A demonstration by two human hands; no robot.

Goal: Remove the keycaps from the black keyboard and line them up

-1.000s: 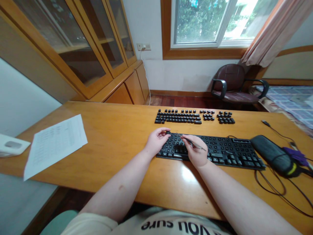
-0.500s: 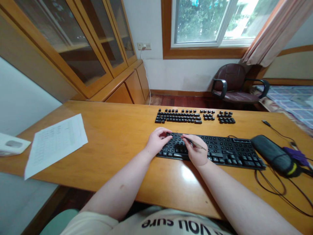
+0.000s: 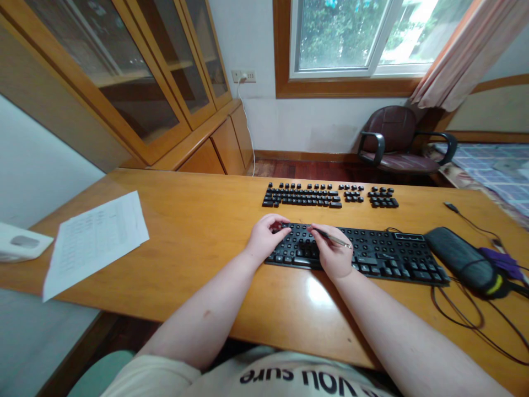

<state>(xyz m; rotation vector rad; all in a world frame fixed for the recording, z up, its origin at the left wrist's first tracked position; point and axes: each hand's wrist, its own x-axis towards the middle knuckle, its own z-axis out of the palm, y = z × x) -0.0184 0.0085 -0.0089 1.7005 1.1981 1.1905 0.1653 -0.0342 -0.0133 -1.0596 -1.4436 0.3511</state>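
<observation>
A black keyboard (image 3: 384, 256) lies on the wooden desk, with most of its upper keycaps off and the bottom row still fitted. At its left end, my left hand (image 3: 264, 237) grips the far corner, fingers curled at the back edge and thumb over the key area. My right hand (image 3: 334, 253) pinches a slim, pen-like tool (image 3: 336, 239) above the keyboard's middle. The tool's working tip is hidden by my fingers, so I cannot tell whether it touches a key post. Behind the keyboard, loose black keycaps (image 3: 301, 197) stand in rows grouped like a keyboard layout.
Papers (image 3: 97, 242) lie on the left of the desk (image 3: 198, 220), beside a white object (image 3: 25, 243). To the right are a dark pouch (image 3: 467, 262), a purple cloth-like item (image 3: 502, 263) and loose cables (image 3: 458, 314). An armchair (image 3: 392, 138) stands beyond the desk.
The tool in my right hand has tilted, its rear end rising slightly to the right. My right hand has shifted a little right. The left hand stays in place.
</observation>
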